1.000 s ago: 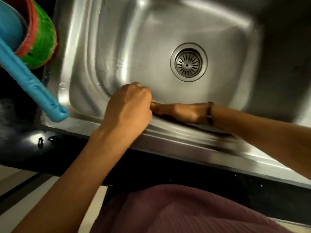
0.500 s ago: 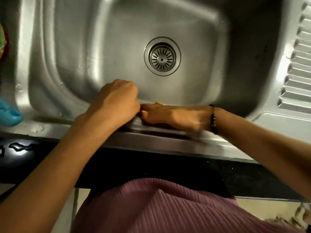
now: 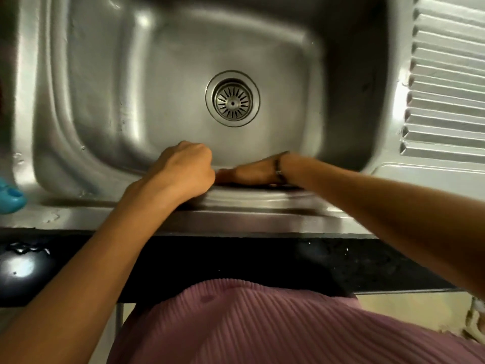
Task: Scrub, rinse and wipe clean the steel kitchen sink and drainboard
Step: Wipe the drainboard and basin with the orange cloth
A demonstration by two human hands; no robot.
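Both hands at the near rim of the steel sink [image 3: 86, 106].

The left hand [image 3: 185, 170] is curled into a fist on the rim; what it holds, if anything, is hidden. The right hand [image 3: 253, 173] (bead bracelet at the wrist) lies flat just beside it, blurred. The drain [image 3: 232, 99] sits beyond; the drainboard [image 3: 446, 82] lies far right.

Both hands sit on the near rim of the steel sink [image 3: 110, 74]. The left hand [image 3: 183, 172] is curled into a fist over the rim's edge, knuckles toward the basin. The right hand [image 3: 252, 173] lies low along the rim just beside it, fingers pointing left; a dark bracelet [image 3: 278, 166] circles its wrist. Whether it holds anything cannot be told. The round drain strainer [image 3: 232, 98] lies beyond the hands. The ribbed drainboard [image 3: 446, 74] runs along the right. A blue plastic piece [image 3: 10, 198] shows at the left edge.
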